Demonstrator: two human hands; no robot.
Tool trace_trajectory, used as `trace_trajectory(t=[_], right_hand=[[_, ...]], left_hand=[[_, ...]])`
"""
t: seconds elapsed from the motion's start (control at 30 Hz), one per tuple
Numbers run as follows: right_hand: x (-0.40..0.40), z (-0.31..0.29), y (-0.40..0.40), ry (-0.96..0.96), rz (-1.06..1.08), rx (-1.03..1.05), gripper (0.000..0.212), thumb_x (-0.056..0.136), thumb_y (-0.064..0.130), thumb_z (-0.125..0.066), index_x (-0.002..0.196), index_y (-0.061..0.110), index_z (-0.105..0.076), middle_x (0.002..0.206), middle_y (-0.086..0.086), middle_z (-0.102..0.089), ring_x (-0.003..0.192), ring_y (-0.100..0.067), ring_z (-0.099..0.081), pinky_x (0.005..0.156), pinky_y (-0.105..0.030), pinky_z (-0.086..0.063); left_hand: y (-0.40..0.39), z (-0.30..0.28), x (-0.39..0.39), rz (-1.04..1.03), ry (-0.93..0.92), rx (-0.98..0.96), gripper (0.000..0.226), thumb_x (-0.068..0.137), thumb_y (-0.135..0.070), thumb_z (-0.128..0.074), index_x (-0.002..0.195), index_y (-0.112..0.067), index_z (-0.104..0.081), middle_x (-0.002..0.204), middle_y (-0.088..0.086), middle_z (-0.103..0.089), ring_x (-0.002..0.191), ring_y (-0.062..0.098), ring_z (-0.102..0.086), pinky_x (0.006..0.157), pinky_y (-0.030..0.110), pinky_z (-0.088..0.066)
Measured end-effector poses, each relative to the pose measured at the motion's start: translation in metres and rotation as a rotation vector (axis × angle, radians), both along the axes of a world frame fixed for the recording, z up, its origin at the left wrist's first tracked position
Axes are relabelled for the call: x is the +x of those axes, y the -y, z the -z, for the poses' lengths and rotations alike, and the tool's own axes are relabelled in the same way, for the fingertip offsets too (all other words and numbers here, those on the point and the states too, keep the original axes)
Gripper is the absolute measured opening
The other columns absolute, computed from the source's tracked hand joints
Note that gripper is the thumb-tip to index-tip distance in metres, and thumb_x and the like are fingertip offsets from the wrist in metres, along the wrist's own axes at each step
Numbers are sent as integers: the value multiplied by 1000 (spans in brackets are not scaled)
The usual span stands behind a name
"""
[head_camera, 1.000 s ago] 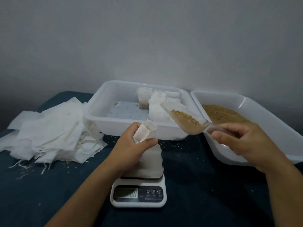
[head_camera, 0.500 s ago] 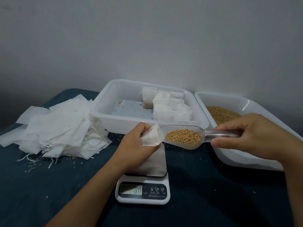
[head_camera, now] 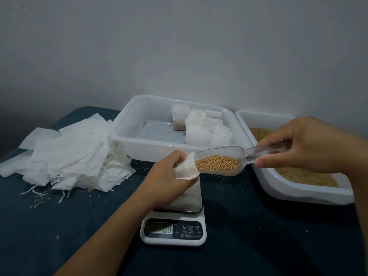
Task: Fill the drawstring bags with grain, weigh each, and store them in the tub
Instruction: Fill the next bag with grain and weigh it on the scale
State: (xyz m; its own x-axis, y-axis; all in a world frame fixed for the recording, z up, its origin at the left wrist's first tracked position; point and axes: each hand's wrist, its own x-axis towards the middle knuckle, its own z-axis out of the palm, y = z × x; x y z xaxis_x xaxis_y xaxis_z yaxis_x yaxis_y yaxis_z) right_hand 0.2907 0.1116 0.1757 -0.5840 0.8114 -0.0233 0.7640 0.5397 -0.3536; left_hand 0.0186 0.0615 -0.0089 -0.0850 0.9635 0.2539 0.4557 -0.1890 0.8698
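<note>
- The left hand (head_camera: 169,176) pinches a little white bag (head_camera: 186,168) open above the scale (head_camera: 175,222), so grain can slide in.
- The right hand (head_camera: 304,146) grips the clear scoop (head_camera: 225,162), full of grain, its tip at the bag's mouth.
- Filled bags (head_camera: 205,130) sit in the tub (head_camera: 127,134).

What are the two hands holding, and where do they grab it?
Left hand pinches a bag by its open top. Right hand grips the scoop by its handle.

We read "0.0" on the scale (head_camera: 173,229) display, plus button marks "M" and "T"; smaller print stays illegible.
</note>
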Motion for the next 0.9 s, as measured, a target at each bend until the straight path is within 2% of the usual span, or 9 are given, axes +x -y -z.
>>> trace_trajectory(t=[0.27, 0.37, 0.63, 0.83, 0.9], right_hand=[[-6, -15, 2, 90, 4, 25, 34, 55, 82, -72, 88, 72, -70, 79, 31, -73, 81, 10, -65, 69, -27, -53], [-8, -21, 3, 108, 11, 32, 36, 53, 83, -70, 88, 73, -69, 79, 31, -73, 81, 10, -65, 74, -32, -58], [-16, -34, 5, 138, 17, 36, 40, 49, 87, -66, 87, 74, -68, 80, 32, -73, 80, 10, -65, 85, -40, -61], [-17, -40, 7, 148, 15, 56, 44, 48, 88, -65, 89, 72, -69, 76, 32, -71, 78, 12, -64, 72, -32, -57], [-17, -40, 8, 153, 16, 64, 44, 48, 88, -64, 89, 73, -68, 75, 32, -71, 77, 11, -64, 72, -33, -57]], left_hand=[[1, 0, 2, 22, 24, -4, 28, 84, -36, -84, 97, -36, -60, 96, -22, -68, 82, 1, -63, 65, 13, -48], [1, 1, 2, 27, 29, -3, 28, 83, -37, -84, 97, -36, -60, 96, -22, -68, 83, 1, -64, 65, 12, -48], [0, 1, 2, 33, 59, 10, 27, 85, -34, -84, 96, -37, -60, 94, -25, -67, 81, -4, -63, 63, 7, -45], [1, 0, 2, 30, 115, 19, 25, 85, -31, -84, 93, -38, -61, 92, -22, -68, 77, -4, -62, 64, 9, -45], [0, -1, 2, 29, 132, 21, 25, 86, -31, -84, 92, -39, -61, 90, -22, -68, 75, -5, -62, 63, 9, -45]])
